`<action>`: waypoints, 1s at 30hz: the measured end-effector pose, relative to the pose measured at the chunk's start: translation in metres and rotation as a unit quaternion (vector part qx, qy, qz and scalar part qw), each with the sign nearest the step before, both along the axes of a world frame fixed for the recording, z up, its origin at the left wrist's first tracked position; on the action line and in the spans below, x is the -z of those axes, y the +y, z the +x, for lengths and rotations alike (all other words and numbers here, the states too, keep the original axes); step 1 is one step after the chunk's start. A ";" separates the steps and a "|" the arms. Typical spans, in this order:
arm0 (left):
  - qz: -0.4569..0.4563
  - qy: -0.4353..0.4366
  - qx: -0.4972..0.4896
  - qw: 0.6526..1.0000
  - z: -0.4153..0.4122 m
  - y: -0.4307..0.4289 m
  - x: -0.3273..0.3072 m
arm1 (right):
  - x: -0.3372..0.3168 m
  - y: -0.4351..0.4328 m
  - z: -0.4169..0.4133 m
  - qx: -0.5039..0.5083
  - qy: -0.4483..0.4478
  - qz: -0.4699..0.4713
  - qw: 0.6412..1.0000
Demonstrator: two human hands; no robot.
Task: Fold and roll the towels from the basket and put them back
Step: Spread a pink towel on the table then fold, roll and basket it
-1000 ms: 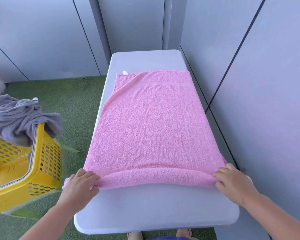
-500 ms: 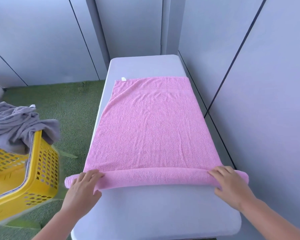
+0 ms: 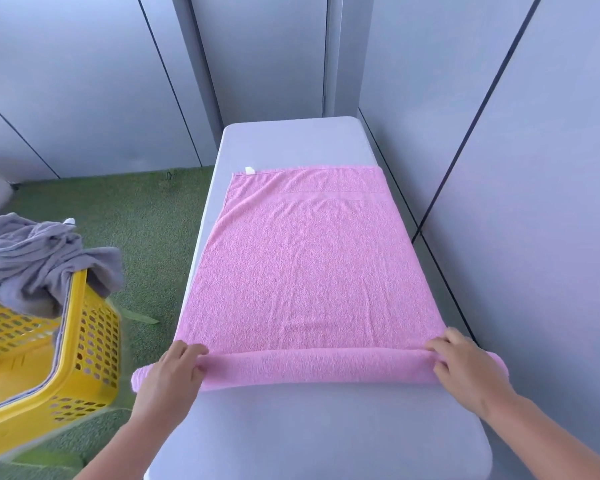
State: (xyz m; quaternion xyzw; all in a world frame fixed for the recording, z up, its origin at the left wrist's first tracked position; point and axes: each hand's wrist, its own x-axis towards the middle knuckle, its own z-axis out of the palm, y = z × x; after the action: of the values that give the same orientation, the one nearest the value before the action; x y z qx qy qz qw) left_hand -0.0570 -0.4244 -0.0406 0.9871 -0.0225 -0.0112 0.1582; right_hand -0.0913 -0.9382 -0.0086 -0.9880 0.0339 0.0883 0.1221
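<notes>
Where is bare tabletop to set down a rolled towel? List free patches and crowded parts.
Free: the near strip of the table, between the rolled edge of the pink towel and the table's near end; also the far strip between the towel's hem and the wall end. Crowded: the middle, towel-covered side to side, with the left hand and right hand gripping the roll.

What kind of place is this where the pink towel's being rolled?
Probably a makeshift laundry corner, maybe a balcony or patio: green artificial turf underfoot, plain grey wall panels, a white table bearing the pink towel, and a yellow basket.
</notes>
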 end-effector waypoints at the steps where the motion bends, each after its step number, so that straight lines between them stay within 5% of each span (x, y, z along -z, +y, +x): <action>1: -0.013 -0.007 0.003 1.000 0.001 0.000 0.000 | 0.002 -0.001 0.000 0.001 -0.012 0.011 1.000; 8: 0.048 0.058 0.089 0.993 0.002 0.012 0.007 | 0.016 -0.009 0.002 -0.071 0.046 0.000 0.996; 18: 0.129 -0.015 0.099 0.987 0.000 0.009 -0.006 | 0.010 -0.011 0.009 -0.034 0.060 -0.093 0.993; 24: 0.013 -0.017 0.051 0.998 0.011 -0.005 -0.004 | 0.017 -0.005 0.010 -0.015 -0.011 0.031 0.999; 30: 0.089 0.052 0.126 0.987 0.012 -0.012 0.000 | 0.025 -0.003 0.007 -0.064 0.025 -0.051 0.996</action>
State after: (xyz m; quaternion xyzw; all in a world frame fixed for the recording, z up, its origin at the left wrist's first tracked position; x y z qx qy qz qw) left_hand -0.0452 -0.4361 -0.0405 0.9846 -0.1376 -0.0842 0.0677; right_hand -0.0847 -0.9413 -0.0337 -0.9905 -0.0223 0.1190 0.0650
